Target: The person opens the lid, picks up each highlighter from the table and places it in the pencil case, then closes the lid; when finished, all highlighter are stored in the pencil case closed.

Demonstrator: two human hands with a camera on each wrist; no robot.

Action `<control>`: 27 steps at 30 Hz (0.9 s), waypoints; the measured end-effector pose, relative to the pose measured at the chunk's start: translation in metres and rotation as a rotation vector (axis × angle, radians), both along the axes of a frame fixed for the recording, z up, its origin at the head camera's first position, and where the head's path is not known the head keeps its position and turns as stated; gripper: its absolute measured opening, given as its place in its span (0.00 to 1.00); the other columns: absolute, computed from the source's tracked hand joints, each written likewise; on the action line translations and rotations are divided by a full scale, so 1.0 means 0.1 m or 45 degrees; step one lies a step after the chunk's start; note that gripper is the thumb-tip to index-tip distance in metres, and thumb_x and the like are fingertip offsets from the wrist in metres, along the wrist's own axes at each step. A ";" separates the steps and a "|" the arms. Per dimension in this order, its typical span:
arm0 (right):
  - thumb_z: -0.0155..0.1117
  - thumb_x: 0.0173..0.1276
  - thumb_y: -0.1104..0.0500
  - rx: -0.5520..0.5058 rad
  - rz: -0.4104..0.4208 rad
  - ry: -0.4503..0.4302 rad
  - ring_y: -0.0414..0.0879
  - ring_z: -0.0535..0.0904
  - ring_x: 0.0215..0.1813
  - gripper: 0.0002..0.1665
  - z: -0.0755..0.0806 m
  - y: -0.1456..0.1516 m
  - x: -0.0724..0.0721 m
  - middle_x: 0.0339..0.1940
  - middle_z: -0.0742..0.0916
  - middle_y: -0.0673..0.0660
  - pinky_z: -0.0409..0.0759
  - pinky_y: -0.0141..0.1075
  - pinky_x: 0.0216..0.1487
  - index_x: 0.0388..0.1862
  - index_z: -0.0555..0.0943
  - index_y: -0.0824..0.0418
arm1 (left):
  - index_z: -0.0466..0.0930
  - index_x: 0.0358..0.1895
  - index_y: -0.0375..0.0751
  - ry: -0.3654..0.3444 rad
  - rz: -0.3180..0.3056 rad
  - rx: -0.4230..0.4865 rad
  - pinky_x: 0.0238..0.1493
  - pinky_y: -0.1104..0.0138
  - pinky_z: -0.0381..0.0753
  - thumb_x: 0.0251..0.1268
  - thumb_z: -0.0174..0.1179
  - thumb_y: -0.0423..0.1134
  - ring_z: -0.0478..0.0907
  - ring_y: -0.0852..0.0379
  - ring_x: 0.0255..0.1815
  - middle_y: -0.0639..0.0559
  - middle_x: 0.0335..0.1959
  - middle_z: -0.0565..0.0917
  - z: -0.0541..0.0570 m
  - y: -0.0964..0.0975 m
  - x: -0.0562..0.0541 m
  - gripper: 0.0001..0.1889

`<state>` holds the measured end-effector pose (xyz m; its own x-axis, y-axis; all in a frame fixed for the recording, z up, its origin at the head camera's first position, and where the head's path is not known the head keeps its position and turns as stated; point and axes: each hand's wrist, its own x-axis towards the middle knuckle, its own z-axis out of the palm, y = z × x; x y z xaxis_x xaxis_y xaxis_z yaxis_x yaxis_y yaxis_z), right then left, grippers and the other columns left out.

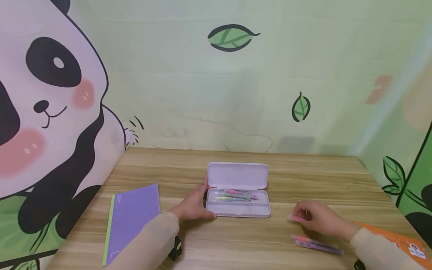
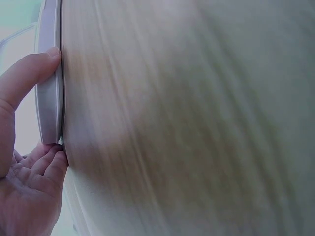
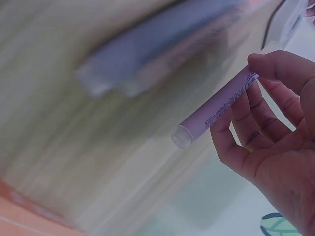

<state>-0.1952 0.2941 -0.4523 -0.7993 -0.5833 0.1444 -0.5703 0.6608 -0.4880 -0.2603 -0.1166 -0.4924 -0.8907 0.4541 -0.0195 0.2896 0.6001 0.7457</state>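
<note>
The left hand [image 1: 193, 202] grips the pencil case [image 1: 233, 209] between spread thumb and fingers, likely steadying it, while the right hand [image 1: 315, 216] pinches a pen [image 3: 215, 104], two other pens [image 1: 318, 247] near its fingertips.

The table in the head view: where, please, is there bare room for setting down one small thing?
The table is bare in front of the open pencil case, between the left sleeve and two loose pens, and behind the right hand, right of the case. Crowded: the right front, with hand, pens and orange booklet.
</note>
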 end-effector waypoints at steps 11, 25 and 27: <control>0.68 0.57 0.70 0.027 0.017 0.041 0.35 0.69 0.26 0.11 0.18 -0.34 -0.15 0.22 0.76 0.45 0.70 0.28 0.27 0.33 0.81 0.54 | 0.31 0.78 0.41 -0.005 0.014 -0.011 0.72 0.52 0.58 0.37 0.80 0.43 0.66 0.51 0.63 0.46 0.64 0.69 -0.01 0.00 0.00 0.70; 0.67 0.57 0.70 0.083 0.138 0.037 0.42 0.72 0.29 0.09 0.32 -0.93 -0.38 0.24 0.77 0.48 0.72 0.29 0.32 0.35 0.81 0.59 | 0.32 0.78 0.39 0.017 0.003 -0.019 0.73 0.53 0.57 0.36 0.81 0.44 0.65 0.51 0.65 0.46 0.64 0.69 -0.02 0.00 -0.01 0.71; 0.67 0.57 0.70 0.089 0.140 0.017 0.42 0.72 0.30 0.09 0.32 -1.01 -0.40 0.25 0.78 0.49 0.72 0.29 0.32 0.36 0.82 0.60 | 0.32 0.78 0.39 0.013 0.001 -0.018 0.73 0.53 0.57 0.36 0.81 0.44 0.64 0.51 0.66 0.46 0.65 0.69 -0.02 0.00 -0.01 0.71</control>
<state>-0.2350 0.1931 -0.4202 -0.7281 -0.6765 0.1101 -0.6474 0.6260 -0.4346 -0.2611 -0.1170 -0.4940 -0.8912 0.4533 -0.0166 0.2970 0.6107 0.7340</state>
